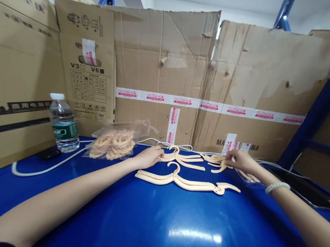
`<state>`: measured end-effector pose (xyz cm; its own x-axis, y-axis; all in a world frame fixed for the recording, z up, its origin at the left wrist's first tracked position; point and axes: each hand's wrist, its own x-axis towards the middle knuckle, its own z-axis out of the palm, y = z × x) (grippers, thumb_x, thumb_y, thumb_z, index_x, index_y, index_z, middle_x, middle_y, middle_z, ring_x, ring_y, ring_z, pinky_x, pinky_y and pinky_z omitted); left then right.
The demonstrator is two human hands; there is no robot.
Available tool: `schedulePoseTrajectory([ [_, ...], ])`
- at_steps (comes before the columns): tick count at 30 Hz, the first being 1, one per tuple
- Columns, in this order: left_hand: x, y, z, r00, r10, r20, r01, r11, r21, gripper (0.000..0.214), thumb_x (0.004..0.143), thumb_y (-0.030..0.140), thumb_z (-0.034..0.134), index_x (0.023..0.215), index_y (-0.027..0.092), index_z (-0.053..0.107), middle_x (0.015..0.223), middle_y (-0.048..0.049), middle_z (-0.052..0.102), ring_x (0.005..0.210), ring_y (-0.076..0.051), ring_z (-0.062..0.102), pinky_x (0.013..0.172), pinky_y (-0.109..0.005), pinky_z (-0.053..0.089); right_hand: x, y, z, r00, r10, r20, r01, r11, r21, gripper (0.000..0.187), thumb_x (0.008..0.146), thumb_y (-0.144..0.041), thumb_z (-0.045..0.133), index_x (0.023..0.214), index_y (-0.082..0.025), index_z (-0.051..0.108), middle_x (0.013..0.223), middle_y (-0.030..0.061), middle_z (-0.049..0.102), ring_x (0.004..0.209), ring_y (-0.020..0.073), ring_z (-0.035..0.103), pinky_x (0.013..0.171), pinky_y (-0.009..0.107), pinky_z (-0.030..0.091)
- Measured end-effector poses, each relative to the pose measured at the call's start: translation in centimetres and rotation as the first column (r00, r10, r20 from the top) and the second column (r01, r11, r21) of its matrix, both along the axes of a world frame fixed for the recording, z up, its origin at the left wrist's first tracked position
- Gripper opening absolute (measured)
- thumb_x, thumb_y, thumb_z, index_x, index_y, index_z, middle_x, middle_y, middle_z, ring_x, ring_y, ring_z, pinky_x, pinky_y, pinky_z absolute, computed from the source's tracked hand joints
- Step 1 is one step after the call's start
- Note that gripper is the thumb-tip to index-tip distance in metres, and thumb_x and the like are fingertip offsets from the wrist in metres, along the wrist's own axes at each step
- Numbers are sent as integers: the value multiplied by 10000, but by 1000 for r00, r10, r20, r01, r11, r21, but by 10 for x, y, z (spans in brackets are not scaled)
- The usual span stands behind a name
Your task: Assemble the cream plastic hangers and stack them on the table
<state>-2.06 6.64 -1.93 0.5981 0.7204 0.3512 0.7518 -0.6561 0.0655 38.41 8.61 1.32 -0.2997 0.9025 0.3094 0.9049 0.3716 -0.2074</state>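
Toward the back of the blue table, my left hand (148,157) has its fingers closed on the left end of a beige plastic clothes hanger (189,165). In front of it lies another beige hanger (156,178) with its hook pointing away from me. At that hanger's right end rests a loose curved hanger piece (228,187). My right hand (242,161) pinches a beige hanger part (219,168) at a small pile of similar pieces. Part of the pile is hidden behind my right fingers.
A clear bag of beige hanger parts (113,142) sits left of my left hand. Further left stand a water bottle (66,126) and a small black object (49,153). A white cable (47,171) runs along the back. Cardboard (160,72) walls the rear; a dark flat device (305,189) lies right.
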Motion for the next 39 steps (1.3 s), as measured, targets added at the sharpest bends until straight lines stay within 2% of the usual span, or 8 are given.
schedulePoseTrajectory([
  [3, 0, -4, 9, 998, -23, 57, 23, 1000, 17, 152, 927, 247, 573, 1021, 133, 607, 1021, -57, 629, 872, -182, 627, 774, -369, 535, 0, -13, 10, 991, 47, -128, -47, 999, 6, 390, 661, -560, 697, 636, -188, 582, 612, 55, 637, 633, 222, 612, 589, 304, 442],
  [7, -4, -25, 26, 983, -50, 178, 34, 995, 90, 90, 916, 113, 489, 905, 159, 565, 959, -60, 592, 890, -188, 595, 814, -344, 497, -14, -45, 14, 913, 126, -388, -137, 991, -3, 532, 695, -709, 614, 793, -190, 559, 735, 64, 662, 697, 211, 642, 639, 312, 507],
  [10, -9, -51, 30, 961, -68, 268, 38, 993, 116, 76, 918, 125, 481, 906, 179, 533, 928, -44, 593, 888, -192, 597, 805, -329, 488, -40, -75, 9, 642, 121, -757, -272, 959, -77, 551, 638, -576, 776, 985, -189, 593, 762, 48, 670, 713, 206, 646, 691, 337, 532],
  [13, -11, -81, 21, 938, -55, 343, 18, 994, 111, 38, 920, 163, 501, 938, 191, 520, 901, -29, 612, 837, -183, 618, 763, -308, 500, -69, -96, 1, 485, 34, -874, -364, 916, -167, 468, 604, -495, 833, 890, -184, 633, 796, 61, 693, 808, 230, 670, 772, 356, 530],
  [18, -11, -114, 1, 893, -46, 447, 21, 998, 60, 133, 928, 167, 488, 1022, 200, 576, 963, -37, 642, 889, -178, 635, 774, -287, 513, -95, -105, -11, 526, -5, -850, -423, 866, -267, 388, 580, -443, 857, 757, -155, 667, 776, 42, 689, 786, 195, 645, 726, 301, 492],
  [24, -9, -115, -3, 877, -61, 477, 38, 998, 56, 138, 924, 197, 504, 987, 213, 626, 929, -29, 657, 864, -179, 638, 759, -290, 518, -87, -110, -19, 545, -47, -837, -437, 836, -332, 361, 675, -454, 805, 790, -136, 679, 706, 18, 645, 626, 116, 559, 582, 233, 434],
  [31, -7, -119, -4, 875, -65, 480, 38, 997, 67, 145, 922, 203, 506, 980, 222, 636, 938, -40, 672, 873, -193, 646, 763, -303, 527, -86, -113, -21, 433, -201, -879, -551, 713, -435, 349, 652, -398, 841, 792, -138, 656, 866, 84, 708, 788, 161, 663, 700, 248, 545],
  [39, -7, -120, -7, 871, -86, 483, 43, 994, 99, 144, 925, 179, 504, 982, 218, 631, 941, -34, 665, 881, -182, 644, 771, -282, 516, -88, -115, -22, 396, -254, -882, -532, 719, -446, 327, 588, -307, 889, 714, -133, 643, 746, 52, 713, 688, 121, 661, 702, 221, 543],
])
